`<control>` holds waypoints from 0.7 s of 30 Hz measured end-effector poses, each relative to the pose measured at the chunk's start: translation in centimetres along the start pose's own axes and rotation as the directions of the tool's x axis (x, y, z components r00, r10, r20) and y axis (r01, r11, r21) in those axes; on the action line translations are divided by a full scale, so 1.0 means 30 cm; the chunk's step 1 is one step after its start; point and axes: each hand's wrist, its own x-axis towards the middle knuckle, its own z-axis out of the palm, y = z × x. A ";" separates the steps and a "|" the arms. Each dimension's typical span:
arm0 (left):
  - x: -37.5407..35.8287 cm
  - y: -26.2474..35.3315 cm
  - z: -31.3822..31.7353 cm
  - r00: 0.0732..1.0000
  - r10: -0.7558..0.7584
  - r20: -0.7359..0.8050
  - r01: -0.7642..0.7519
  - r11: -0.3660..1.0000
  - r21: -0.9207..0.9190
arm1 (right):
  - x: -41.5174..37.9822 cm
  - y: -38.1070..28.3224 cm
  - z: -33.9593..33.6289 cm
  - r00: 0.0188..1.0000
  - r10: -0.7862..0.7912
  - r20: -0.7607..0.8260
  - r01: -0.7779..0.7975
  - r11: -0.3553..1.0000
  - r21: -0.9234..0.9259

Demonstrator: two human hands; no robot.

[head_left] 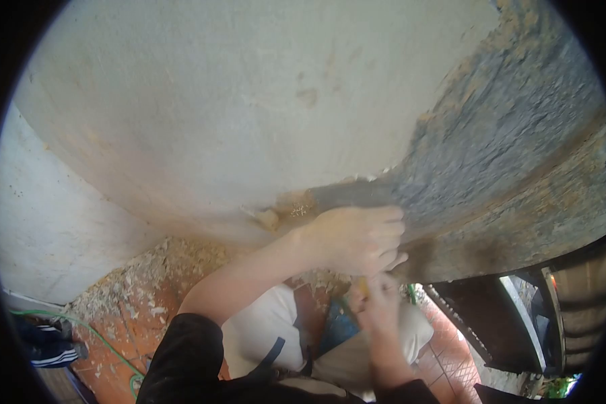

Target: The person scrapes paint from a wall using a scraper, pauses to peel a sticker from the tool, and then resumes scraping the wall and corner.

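In the head view, my left hand (pixel 363 237) reaches across to the lower edge of a curved, pale-coated wall (pixel 249 108). Its fingers are curled into a fist near a dark grey bared strip (pixel 347 194); what they hold, if anything, is hidden. Just below, my right hand (pixel 377 299) is closed, slightly blurred, around a small yellow thing (pixel 363 287), perhaps a tool handle. The two hands nearly touch. Rough grey surface (pixel 498 128) shows where the pale coat is gone, at right. Left of my left hand, a loose lump (pixel 268 219) clings to the wall.
Flakes and crumbs (pixel 148 286) litter the red tile floor (pixel 108 347). A green hose or cord (pixel 108 347) crosses it at lower left, near dark striped shoes (pixel 50 347). A blue piece (pixel 340 326) lies between my knees. Dark framed panels (pixel 485 323) stand at lower right.
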 end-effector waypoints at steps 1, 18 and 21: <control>-0.007 0.020 0.010 0.999 -0.030 0.012 0.030 0.999 -0.020 | 0.022 -0.059 -0.053 0.998 0.030 0.051 -0.027 0.998 -0.063; -0.042 0.006 0.003 0.983 -0.036 0.181 0.030 0.999 0.036 | 0.046 0.005 0.043 0.994 -0.055 -0.091 0.060 0.997 0.046; -0.018 -0.002 -0.015 0.996 -0.017 0.087 0.014 0.999 0.037 | -0.107 0.028 0.131 0.996 0.070 -0.055 -0.058 0.979 0.194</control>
